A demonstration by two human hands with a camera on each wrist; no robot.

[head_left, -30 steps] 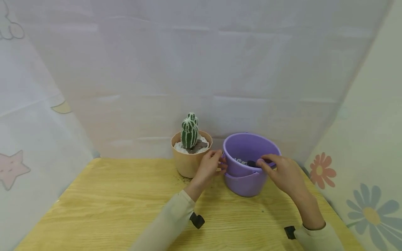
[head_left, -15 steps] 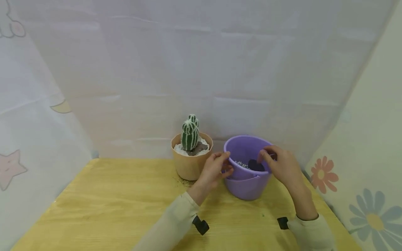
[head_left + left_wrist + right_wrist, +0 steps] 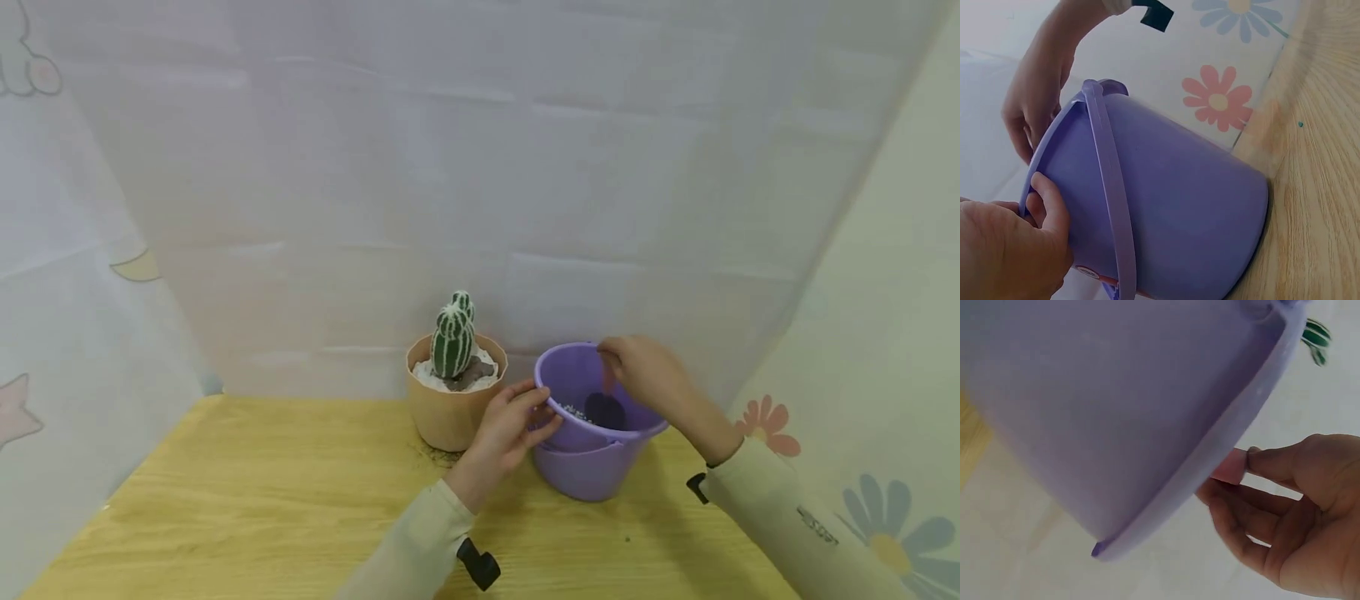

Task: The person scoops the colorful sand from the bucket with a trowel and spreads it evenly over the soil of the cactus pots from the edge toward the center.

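Starting at the left, the cactus pot sits near the back of the bench, tan, upright, with white grit and a brown stone round the striped cactus. Nobody's touching it.

Next over is the left hand. It grips the near-left rim of the bucket, thumb hooked over the lip and fingers curled on the outside; the left wrist view shows that thumb pressing on the rim right where the handle runs down.

The bucket stands just beside the pot, not quite touching as far as I can see. It's purple, and its long axis runs roughly vertical but leans, mouth pointing up and tipped toward the person. There's white gravel and a dark scoop-like thing lying inside.

The right hand is over the far rim, fingers bent down toward the inside. Whether it's actually pinching the rim I can't tell.

My read: this is the steady-and-reach step. Next move probably calls for the left hand to keep the bucket from tipping while the right gets a firm hold on whatever's inside.
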